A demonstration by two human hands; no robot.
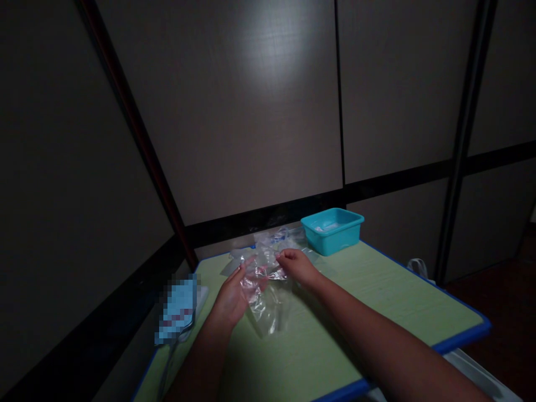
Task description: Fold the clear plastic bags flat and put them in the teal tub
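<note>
Fingers (288, 255) pinch clear bag (271, 306) between them.

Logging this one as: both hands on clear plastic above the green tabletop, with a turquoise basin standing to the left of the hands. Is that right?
Not quite: the head view shows the turquoise basin to the right of the hands. The left hand and right hand are on clear plastic above the green tabletop, as you say.

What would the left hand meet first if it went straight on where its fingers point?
Beyond the thin, clear plastic bag it touches, the left hand would probably meet the heaped clear plastic behind, though depth is unclear.
</note>
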